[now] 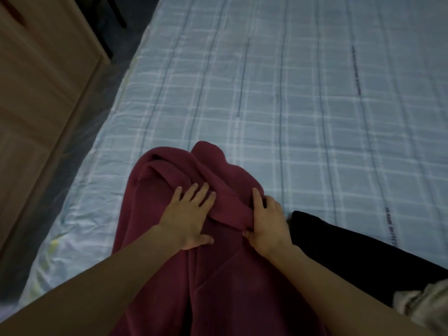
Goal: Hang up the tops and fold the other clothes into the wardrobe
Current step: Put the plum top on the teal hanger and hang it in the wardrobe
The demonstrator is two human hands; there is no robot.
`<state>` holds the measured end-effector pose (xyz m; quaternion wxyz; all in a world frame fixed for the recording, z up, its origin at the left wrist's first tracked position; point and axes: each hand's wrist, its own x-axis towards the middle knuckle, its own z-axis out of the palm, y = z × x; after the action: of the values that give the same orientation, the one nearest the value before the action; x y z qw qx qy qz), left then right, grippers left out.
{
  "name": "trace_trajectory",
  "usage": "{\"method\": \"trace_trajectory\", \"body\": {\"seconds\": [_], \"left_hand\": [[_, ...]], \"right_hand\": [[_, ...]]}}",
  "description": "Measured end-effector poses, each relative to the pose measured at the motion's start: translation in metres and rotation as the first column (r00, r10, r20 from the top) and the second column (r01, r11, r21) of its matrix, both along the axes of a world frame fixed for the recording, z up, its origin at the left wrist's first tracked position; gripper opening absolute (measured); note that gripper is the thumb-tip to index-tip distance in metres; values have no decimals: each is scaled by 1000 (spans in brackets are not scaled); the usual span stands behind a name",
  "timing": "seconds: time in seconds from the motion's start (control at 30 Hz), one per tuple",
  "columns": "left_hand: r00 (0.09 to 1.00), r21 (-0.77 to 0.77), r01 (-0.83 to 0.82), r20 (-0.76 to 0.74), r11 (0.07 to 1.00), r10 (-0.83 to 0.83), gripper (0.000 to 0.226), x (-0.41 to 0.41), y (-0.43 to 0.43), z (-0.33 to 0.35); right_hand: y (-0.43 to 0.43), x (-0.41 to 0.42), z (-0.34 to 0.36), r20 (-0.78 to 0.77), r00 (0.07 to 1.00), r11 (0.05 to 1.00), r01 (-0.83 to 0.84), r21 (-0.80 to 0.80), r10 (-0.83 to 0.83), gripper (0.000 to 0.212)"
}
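Observation:
A dark red fleece garment (169,180) lies lengthwise on the bed (303,98), reaching from the near edge toward the middle. My left hand (191,214) rests flat on it with fingers spread and straight. My right hand (266,224) grips a raised fold of the red fabric at the garment's right side, with the thumb under the fold and the fingers curled over it. The far end of the garment is bunched in loose folds.
A black garment (339,246) lies on the bed just right of my right hand. A grey-beige cloth (421,304) shows at the lower right edge. A wooden wardrobe or cabinet side (41,88) stands left of the bed, across a narrow strip of floor.

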<state>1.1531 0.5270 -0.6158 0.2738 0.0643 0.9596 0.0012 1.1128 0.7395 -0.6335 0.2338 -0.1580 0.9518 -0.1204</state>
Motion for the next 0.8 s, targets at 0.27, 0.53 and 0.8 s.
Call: {"method": "trace_trajectory", "body": {"seconds": [0.27, 0.53, 0.8], "left_hand": [[998, -40, -37, -45, 998, 36, 122, -3, 13, 0], [976, 100, -151, -141, 983, 165, 98, 22, 14, 14], [730, 722, -508, 72, 470, 679, 28, 22, 41, 106]], "right_hand": [[-7, 14, 0, 11, 995, 987, 98, -124, -98, 81], [-4, 13, 34, 111, 979, 929, 198, -314, -171, 70], [-20, 22, 109, -48, 997, 901, 27, -433, -53, 71]]}}
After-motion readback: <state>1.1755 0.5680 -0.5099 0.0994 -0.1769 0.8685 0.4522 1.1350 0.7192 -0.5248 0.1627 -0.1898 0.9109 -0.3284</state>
